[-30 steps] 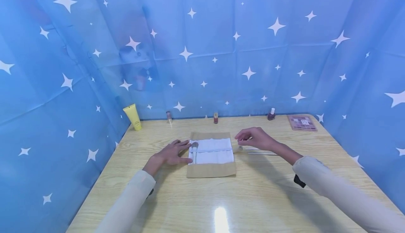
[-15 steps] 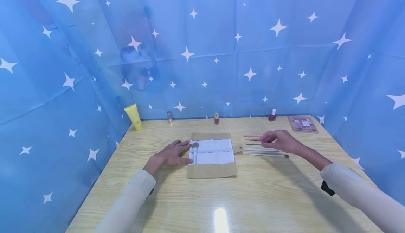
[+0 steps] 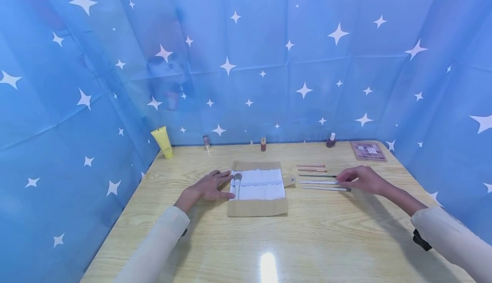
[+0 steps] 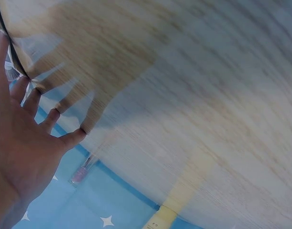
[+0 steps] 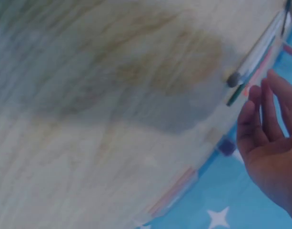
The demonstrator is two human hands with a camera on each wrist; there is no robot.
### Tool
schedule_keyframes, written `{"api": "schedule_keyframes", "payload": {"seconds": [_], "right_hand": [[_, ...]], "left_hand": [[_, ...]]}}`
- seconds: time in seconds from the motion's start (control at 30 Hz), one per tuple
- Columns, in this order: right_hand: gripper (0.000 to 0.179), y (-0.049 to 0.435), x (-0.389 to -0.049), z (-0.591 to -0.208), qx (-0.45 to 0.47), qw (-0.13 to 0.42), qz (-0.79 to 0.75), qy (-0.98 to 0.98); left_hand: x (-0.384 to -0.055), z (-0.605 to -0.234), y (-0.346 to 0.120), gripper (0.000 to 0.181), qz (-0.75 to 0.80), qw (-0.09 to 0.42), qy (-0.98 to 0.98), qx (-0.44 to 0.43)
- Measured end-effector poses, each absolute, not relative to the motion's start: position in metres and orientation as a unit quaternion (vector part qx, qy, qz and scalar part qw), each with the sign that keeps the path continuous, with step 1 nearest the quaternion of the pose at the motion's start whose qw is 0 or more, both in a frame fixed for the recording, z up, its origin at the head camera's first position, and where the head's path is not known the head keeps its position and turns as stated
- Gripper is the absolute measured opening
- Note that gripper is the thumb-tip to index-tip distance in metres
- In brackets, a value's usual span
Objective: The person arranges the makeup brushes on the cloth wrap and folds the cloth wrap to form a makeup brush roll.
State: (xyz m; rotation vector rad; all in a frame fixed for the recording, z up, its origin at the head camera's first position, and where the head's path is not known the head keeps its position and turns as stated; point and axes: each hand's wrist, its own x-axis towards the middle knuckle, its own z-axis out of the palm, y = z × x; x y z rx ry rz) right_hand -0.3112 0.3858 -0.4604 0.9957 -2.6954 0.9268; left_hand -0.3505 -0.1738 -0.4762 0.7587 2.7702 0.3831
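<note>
Foreground table (image 3: 226, 249) free; 5 brushes (image 3: 317, 175) rightward

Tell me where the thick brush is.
In the head view, the thick brush lies at the left end of the open pouch, beside the left hand.

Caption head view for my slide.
Left hand touches an open brush roll holding a fluffy makeup brush; right hand at five slim brushes.

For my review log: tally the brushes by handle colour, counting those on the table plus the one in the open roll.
Pink brushes: 2
Dark brush: 1
White brushes: 3
Total: 6
</note>
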Motion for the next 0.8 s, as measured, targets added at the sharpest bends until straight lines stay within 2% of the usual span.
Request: {"api": "schedule_keyframes", "payload": {"seconds": [0.23, 0.57, 0.8], "right_hand": [[0.016, 0.394, -0.31, -0.473, 0.308, 0.034, 0.303, -0.901], [0.01, 0.392, -0.306, -0.48, 0.278, 0.026, 0.293, -0.915], [0.01, 0.394, -0.303, -0.476, 0.329, 0.045, 0.293, -0.897]], "left_hand": [[-0.35, -0.477, -0.173, 0.086, 0.13, 0.122, 0.949, 0.26], [-0.349, -0.475, -0.173, 0.087, 0.131, 0.125, 0.948, 0.262], [-0.349, -0.474, -0.173, 0.086, 0.135, 0.122, 0.948, 0.262]]}}
